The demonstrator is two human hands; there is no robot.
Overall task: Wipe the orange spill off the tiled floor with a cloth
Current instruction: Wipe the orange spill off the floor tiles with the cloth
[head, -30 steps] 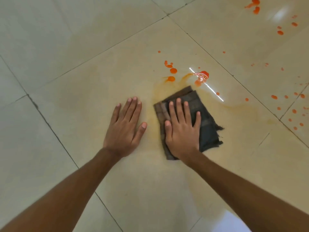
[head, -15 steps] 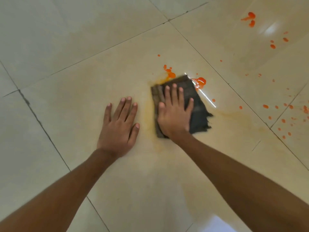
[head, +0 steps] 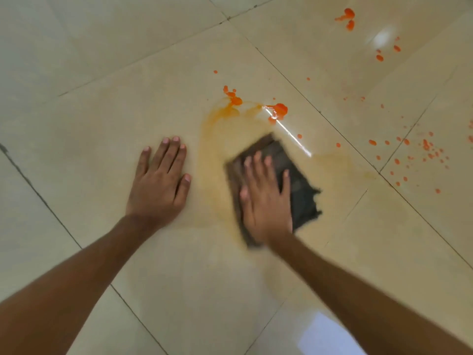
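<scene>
A dark folded cloth [head: 298, 183] lies flat on the beige tiled floor [head: 102, 111]. My right hand [head: 265, 198] presses on it with straight fingers, and both are blurred by motion. My left hand [head: 158, 183] rests flat on the floor to the left of the cloth, fingers spread. Just beyond the cloth sit bright orange blobs [head: 279, 110] and a smaller group of drops [head: 234, 97]. A pale orange smear [head: 217, 160] runs from those drops down between my two hands.
More orange drops dot the tile at the right [head: 419, 152] and the far top right [head: 348, 17]. Dark grout lines [head: 332, 124] cross the floor. A bright light reflection [head: 330, 329] shows on the tile near the bottom right.
My right hand pushed the cloth away up to the orange blobs, then pulled it back toward me, leaving a wider orange smear. The left hand stayed planted.
</scene>
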